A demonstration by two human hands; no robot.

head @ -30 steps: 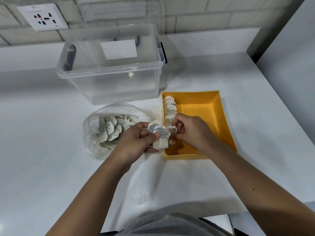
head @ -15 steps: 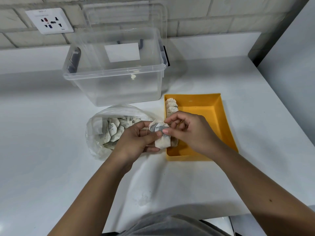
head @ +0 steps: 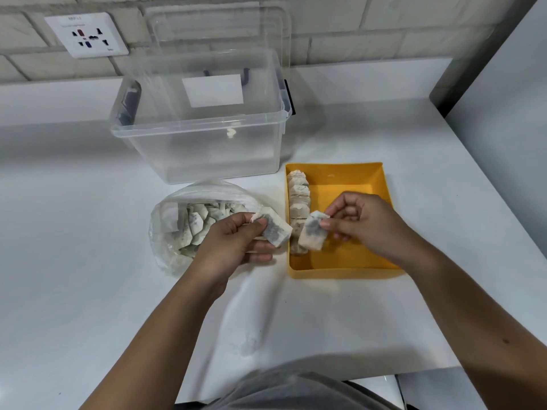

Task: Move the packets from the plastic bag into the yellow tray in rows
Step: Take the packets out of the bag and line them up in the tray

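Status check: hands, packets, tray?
Left hand grips a packet between bag and tray. Right hand pinches a second packet over the tray. One row along its left wall. Nothing blocking.

Bright, even light; perhaps soft-edged.

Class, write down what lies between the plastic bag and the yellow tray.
In the head view, the left hand grips a packet over that gap; beyond it only a bare strip of white table shows.
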